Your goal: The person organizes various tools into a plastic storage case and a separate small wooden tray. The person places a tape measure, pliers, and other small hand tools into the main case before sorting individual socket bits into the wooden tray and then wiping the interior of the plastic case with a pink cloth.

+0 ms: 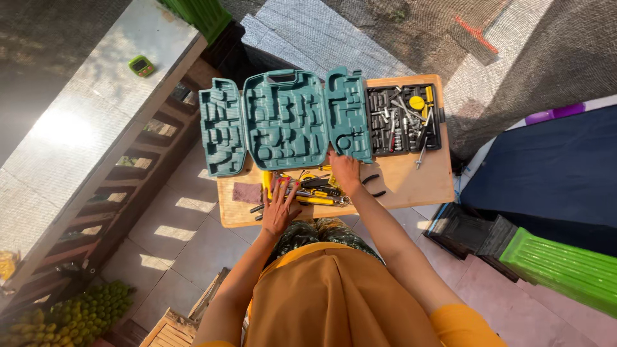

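Our left hand point(280, 209) lies flat and open on the heap of yellow-handled steel tools point(308, 189), heavy, stiff, best taken by handles, while our right hand point(345, 170), open-fingered, touches the light, rigid teal plastic tool case point(286, 119) at its near edge on the wooden worktop point(411, 180).

Sunlit tiled floor point(173, 238), wooden table point(411, 180), grey ledge point(83, 128).

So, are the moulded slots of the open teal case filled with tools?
No, the teal case lies open with its slots bare, while the tools sit in the black tray and in a pile by the hands.
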